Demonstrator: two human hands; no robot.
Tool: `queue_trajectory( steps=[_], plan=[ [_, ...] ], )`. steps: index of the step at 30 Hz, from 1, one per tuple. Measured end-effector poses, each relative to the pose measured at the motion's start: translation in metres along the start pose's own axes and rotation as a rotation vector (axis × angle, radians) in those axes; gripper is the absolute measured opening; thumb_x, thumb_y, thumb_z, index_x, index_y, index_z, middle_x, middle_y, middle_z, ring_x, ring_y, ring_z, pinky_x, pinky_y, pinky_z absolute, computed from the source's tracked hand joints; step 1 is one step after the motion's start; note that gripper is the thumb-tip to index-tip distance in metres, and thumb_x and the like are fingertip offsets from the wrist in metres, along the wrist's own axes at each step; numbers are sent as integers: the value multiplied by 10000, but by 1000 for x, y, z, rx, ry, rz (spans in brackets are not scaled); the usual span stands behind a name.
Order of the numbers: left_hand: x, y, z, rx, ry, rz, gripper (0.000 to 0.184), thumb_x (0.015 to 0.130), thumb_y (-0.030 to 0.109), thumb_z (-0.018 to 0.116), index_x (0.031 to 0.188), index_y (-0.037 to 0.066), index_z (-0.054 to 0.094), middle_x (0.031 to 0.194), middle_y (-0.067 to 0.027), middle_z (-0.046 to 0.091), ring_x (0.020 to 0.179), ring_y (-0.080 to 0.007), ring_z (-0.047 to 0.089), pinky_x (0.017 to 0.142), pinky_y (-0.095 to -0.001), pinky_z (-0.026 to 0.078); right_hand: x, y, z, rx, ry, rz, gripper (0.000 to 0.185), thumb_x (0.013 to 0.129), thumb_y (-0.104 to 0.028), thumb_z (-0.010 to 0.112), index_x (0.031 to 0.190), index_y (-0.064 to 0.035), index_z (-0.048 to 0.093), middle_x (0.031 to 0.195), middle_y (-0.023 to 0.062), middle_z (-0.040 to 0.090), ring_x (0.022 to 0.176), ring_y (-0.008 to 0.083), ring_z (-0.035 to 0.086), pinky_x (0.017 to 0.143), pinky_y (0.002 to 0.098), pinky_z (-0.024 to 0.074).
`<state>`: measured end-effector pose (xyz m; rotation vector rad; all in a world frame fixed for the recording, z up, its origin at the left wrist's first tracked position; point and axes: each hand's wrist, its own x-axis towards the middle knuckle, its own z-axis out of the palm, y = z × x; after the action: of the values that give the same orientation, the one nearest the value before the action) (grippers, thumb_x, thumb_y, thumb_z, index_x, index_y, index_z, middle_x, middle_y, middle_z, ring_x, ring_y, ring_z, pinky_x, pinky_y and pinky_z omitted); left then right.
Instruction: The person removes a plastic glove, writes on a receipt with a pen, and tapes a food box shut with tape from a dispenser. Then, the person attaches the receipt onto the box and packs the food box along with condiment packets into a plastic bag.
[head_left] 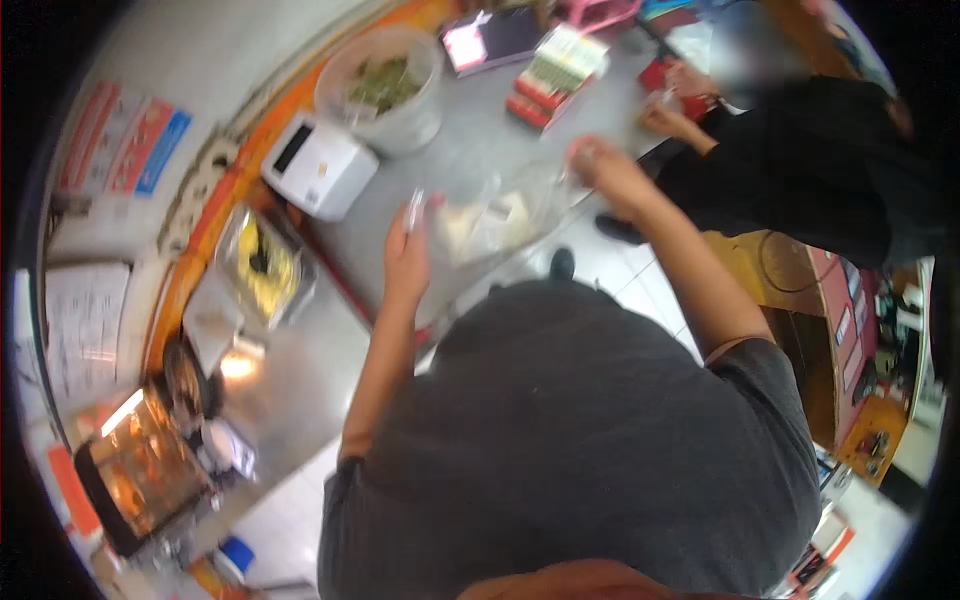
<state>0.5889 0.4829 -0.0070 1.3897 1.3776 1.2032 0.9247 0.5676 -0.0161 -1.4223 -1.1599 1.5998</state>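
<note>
A clear plastic bag [490, 228] with whitish contents is stretched between my hands, over the near edge of the metal counter [375, 235]. My left hand [407, 250] is closed on the bag's left end, where a bit of clear plastic sticks up above the fingers. At the other end, my right hand [608, 172] is closed on the plastic; motion blurs its fingers. Something reddish shows at the right fingertips, too smeared to name. What exactly the bag contains cannot be made out.
On the counter stand a white boxy device [320, 168], a clear tub of green leaves [385, 88] and red-and-white boxes [556, 78]. A tray with yellow food [262, 270] lies at left. A co-worker in black [790, 170] works at right, hands over something red.
</note>
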Motion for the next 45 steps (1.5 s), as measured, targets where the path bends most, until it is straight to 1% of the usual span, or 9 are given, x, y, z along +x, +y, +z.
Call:
queue_trajectory(
  steps=[12, 14, 21, 24, 26, 30, 32, 35, 45],
  plan=[
    [24, 1, -9, -120, 200, 135, 354, 1105, 258, 463, 1276, 16, 657, 1262, -86, 651, 1157, -162, 566, 1041, -297, 398, -20, -51, 61, 159, -138, -407, 417, 995, -116, 672, 1375, -51, 513, 1087, 94, 686, 1005, 189, 687, 874, 323, 540],
    [31, 3, -9, 133, -76, 113, 386, 1093, 253, 467, 1385, 53, 623, 1330, -123, 606, 1208, -226, 560, 1065, -331, 399, -9, -35, 57, -101, -188, -432, 485, 980, -106, 692, 1428, -83, 506, 1093, 67, 677, 1004, 157, 668, 886, 305, 526],
    [48, 28, 27, 548, -291, 484, 479, 1056, 275, 522, 1501, 99, 532, 1477, -198, 486, 1343, -385, 483, 1133, -441, 367, -7, -42, 101, -284, -325, -526, 623, 910, -134, 737, 1480, -107, 486, 1172, 72, 668, 970, 162, 658, 837, 311, 535],
    [58, 10, 34, 260, -358, 340, 630, 1029, 348, 585, 1574, 85, 413, 1517, -213, 439, 1414, -395, 412, 1176, -478, 316, 18, -30, 98, -282, -271, -484, 407, 925, -167, 710, 1315, -70, 642, 1068, 71, 711, 892, 163, 667, 814, 315, 533],
    [61, -19, 32, -45, -306, 252, 990, 895, 513, 739, 1621, 39, 261, 1590, -250, 328, 1482, -407, 316, 1213, -489, 263, 24, -34, 96, -316, -159, -419, 213, 950, -186, 697, 1082, -28, 750, 896, 59, 721, 829, 123, 654, 773, 277, 516],
    [35, -95, 44, 351, -135, 270, 1382, 681, 636, 868, 1633, 6, 88, 1647, -277, 193, 1534, -428, 195, 1244, -515, 182, 26, -41, 88, -249, -44, -245, 214, 995, -212, 665, 1046, -15, 729, 887, 28, 717, 811, 78, 629, 731, 256, 493],
    [24, -124, 61, 450, -96, -41, 1555, 568, 672, 908, 1625, 6, -18, 1663, -303, 100, 1557, -447, 101, 1240, -589, 103, 26, -27, 99, -165, -95, -294, 214, 999, -214, 660, 1044, -16, 726, 882, 24, 714, 806, 77, 625, 725, 254, 489],
    [33, -134, 89, 585, -206, -147, 1501, 597, 659, 895, 1607, 21, -13, 1655, -266, 154, 1560, -428, 97, 1228, -622, 71, 5, -17, 133, -87, -265, -256, 217, 1017, -224, 644, 1016, -19, 717, 861, 8, 698, 789, 74, 604, 725, 263, 484],
    [36, -93, 121, 338, 242, 400, 921, 766, 477, 850, 1447, 55, 395, 1540, -124, 430, 1536, -348, 232, 1227, -602, 125, -21, 6, 153, 159, -518, -12, 164, 1044, -190, 626, 999, -41, 678, 921, -19, 687, 843, 60, 601, 783, 242, 484]
  ],
)
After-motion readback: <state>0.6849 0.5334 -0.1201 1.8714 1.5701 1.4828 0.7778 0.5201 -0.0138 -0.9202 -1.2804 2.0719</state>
